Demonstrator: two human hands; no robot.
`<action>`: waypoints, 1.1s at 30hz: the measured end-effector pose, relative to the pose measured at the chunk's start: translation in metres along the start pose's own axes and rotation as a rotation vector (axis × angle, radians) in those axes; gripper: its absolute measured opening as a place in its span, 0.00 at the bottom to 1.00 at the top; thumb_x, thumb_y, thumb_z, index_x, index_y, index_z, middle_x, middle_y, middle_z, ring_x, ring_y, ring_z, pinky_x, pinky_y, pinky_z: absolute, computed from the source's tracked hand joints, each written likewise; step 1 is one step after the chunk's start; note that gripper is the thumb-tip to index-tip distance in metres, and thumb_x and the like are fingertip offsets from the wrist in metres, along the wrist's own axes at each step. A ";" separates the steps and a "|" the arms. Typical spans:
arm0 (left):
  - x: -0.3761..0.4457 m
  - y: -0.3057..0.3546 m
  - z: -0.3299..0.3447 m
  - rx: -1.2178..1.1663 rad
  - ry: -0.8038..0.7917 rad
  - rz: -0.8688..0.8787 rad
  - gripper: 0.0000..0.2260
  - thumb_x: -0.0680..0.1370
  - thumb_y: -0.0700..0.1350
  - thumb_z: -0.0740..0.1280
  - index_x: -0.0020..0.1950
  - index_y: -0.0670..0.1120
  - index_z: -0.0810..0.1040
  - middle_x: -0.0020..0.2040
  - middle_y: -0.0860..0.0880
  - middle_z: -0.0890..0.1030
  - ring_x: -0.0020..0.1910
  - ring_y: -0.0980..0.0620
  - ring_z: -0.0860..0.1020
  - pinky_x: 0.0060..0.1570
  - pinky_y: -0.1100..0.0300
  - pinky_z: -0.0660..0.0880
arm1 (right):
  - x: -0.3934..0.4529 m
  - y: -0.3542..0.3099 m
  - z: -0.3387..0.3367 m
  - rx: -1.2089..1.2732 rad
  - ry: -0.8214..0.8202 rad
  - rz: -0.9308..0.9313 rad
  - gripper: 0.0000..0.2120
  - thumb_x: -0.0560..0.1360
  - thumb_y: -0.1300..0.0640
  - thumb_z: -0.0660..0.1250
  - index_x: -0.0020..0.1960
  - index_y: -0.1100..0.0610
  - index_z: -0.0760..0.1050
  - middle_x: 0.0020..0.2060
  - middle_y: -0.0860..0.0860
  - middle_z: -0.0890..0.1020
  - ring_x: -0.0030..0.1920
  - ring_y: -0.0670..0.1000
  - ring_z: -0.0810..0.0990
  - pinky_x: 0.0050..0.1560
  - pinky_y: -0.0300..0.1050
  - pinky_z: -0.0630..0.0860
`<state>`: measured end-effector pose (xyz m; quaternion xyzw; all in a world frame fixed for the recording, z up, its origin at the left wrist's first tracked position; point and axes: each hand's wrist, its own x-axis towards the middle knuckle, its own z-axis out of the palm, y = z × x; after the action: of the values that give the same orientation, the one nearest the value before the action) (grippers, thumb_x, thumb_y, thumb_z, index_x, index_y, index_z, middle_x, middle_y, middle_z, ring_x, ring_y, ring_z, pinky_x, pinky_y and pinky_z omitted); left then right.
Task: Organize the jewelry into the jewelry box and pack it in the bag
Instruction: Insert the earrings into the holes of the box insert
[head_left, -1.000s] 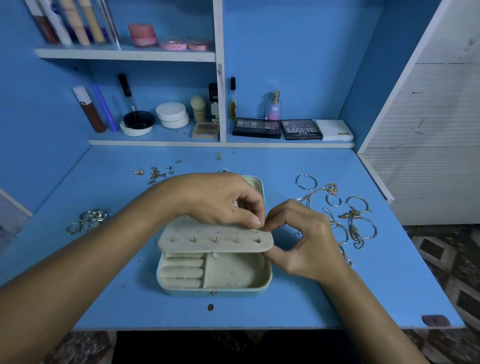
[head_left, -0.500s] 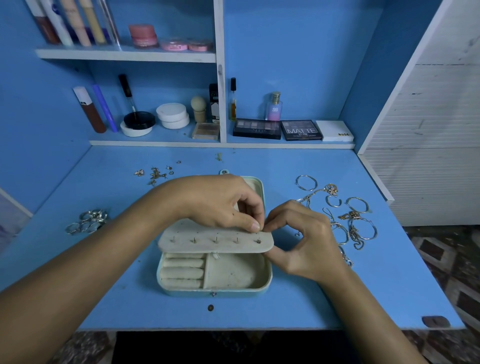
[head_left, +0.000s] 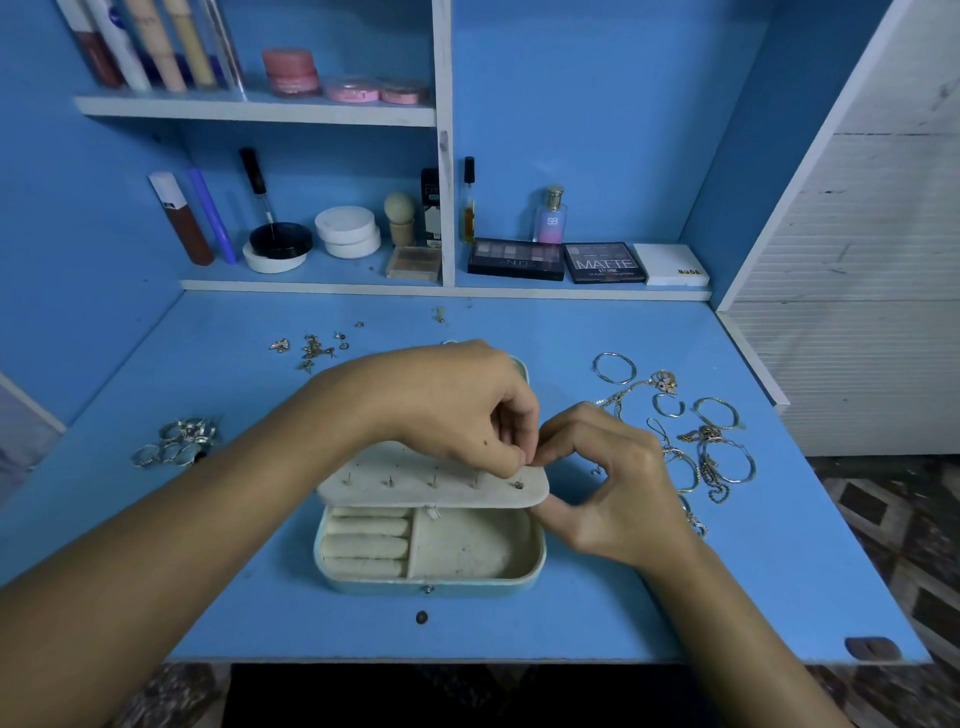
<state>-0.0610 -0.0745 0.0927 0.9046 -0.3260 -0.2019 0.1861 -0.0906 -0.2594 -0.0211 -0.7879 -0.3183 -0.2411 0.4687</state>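
A pale open jewelry box (head_left: 431, 584) sits at the middle of the blue desk, with ring rolls on its left and a bare compartment on its right. Its earring panel (head_left: 415, 488) is raised over the box, and several earring posts stick through it. My left hand (head_left: 447, 400) reaches across from the left, fingertips pinched on the panel's far right corner. My right hand (head_left: 608, 483) meets those fingertips, its thumb under the panel's right edge. Whatever is between the fingertips is hidden.
Loose earrings (head_left: 311, 348) lie behind the box at the left, a pile of silver rings (head_left: 176, 441) at the far left, and bracelets and chains (head_left: 711, 441) to the right. Cosmetics fill the shelves behind. The desk's front edge is close below the box.
Both hands stay at the panel's right end. The fingertips have shifted only slightly.
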 end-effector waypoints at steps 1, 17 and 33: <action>0.000 0.001 0.000 0.005 -0.006 -0.007 0.05 0.73 0.45 0.71 0.43 0.56 0.84 0.35 0.69 0.78 0.39 0.65 0.78 0.45 0.64 0.77 | 0.000 0.000 0.000 0.000 -0.002 0.000 0.07 0.66 0.60 0.78 0.38 0.60 0.81 0.39 0.49 0.82 0.41 0.48 0.81 0.45 0.37 0.74; 0.004 0.006 0.000 0.074 -0.014 -0.010 0.04 0.72 0.46 0.72 0.42 0.55 0.85 0.30 0.63 0.78 0.37 0.66 0.76 0.42 0.62 0.76 | 0.001 0.000 -0.001 0.004 0.013 0.015 0.08 0.64 0.61 0.80 0.38 0.60 0.80 0.37 0.48 0.83 0.40 0.48 0.82 0.42 0.40 0.76; -0.006 -0.017 -0.002 -0.206 0.037 -0.010 0.09 0.77 0.46 0.72 0.55 0.56 0.84 0.42 0.60 0.85 0.45 0.63 0.82 0.50 0.68 0.75 | 0.003 -0.001 -0.001 0.019 0.031 0.032 0.08 0.66 0.60 0.77 0.37 0.61 0.79 0.37 0.49 0.82 0.40 0.49 0.82 0.43 0.40 0.75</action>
<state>-0.0556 -0.0581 0.0878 0.8859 -0.2956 -0.2184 0.2831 -0.0892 -0.2592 -0.0184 -0.7847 -0.3008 -0.2425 0.4848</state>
